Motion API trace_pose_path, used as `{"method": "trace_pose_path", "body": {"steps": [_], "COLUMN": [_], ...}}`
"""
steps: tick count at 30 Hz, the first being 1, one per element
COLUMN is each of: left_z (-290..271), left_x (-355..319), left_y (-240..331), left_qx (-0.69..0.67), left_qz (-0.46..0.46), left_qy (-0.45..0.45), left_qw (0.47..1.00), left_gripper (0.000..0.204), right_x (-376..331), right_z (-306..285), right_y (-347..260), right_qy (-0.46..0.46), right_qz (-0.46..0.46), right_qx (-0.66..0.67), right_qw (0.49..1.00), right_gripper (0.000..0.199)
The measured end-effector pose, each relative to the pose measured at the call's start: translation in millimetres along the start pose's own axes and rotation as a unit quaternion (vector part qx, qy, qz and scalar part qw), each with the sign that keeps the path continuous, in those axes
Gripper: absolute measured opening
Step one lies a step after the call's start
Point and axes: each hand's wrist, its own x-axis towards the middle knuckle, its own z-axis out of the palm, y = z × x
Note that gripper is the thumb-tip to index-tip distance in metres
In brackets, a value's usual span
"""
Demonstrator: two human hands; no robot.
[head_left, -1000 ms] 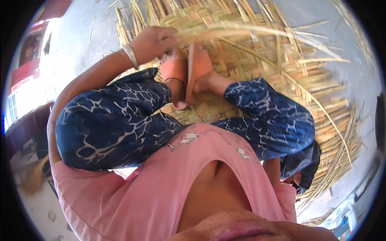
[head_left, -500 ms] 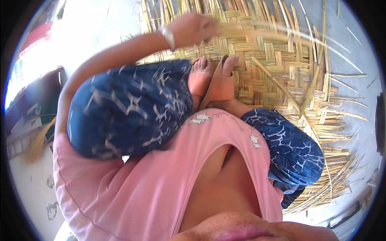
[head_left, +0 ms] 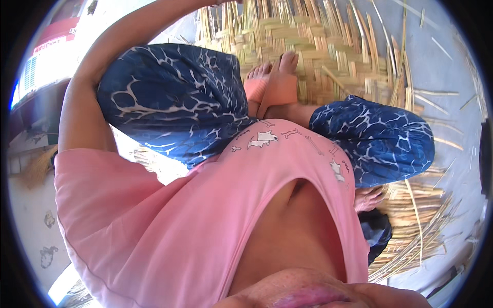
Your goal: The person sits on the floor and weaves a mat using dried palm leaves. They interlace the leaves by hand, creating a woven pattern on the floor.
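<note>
Red-and-white sign [head_left: 49, 56], far left

L hand cut off at top edge; R hand [head_left: 367, 198] mostly hidden behind knee.

Sunlit grey floor [head_left: 441, 66], perhaps concrete

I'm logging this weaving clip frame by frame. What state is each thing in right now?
woven mat: partly woven, flat on the ground, loose strip ends sticking out at its edges
loose strips: scattered unwoven beside the mat
left arm: raised, reaching up past the frame's top; hand out of view
right hand: low beside the knee, near the strips; grip unclear
feet: bare, resting on the mat
</note>
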Motion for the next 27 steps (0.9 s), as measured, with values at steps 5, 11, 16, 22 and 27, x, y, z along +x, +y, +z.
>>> {"method": "trace_pose_path", "body": {"steps": [5,11,16,22,27], "left_z": [-1,-14,-22,-77,-90], "left_x": [-31,-29,-8,24,29], "left_y": [-76,-26,-76,-206,-204], "left_qx": [-0.009,0.040,-0.083,-0.097,-0.284], "left_qz": [-0.055,-0.006,-0.006,-0.034,-0.078], "left_qy": [0.015,0.023,0.096,0.098,0.115], "left_qw": [0.998,0.999,0.992,0.990,0.949], "left_gripper": [0.040,0.038,0.034,0.025,0.025], "right_x": [0,-18,-30,-32,-40], "right_z": [3,-5,-2,-8,-11], "right_y": [2,19,37,21,35], "right_qy": [-0.029,0.018,0.059,0.067,0.039], "right_qz": [0.000,0.039,0.052,0.067,0.092], "right_qx": [-0.023,-0.044,-0.055,-0.038,-0.058], "right_qw": [0.999,0.998,0.995,0.995,0.993], "right_gripper": [0.058,0.056,0.055,0.053,0.052]}}
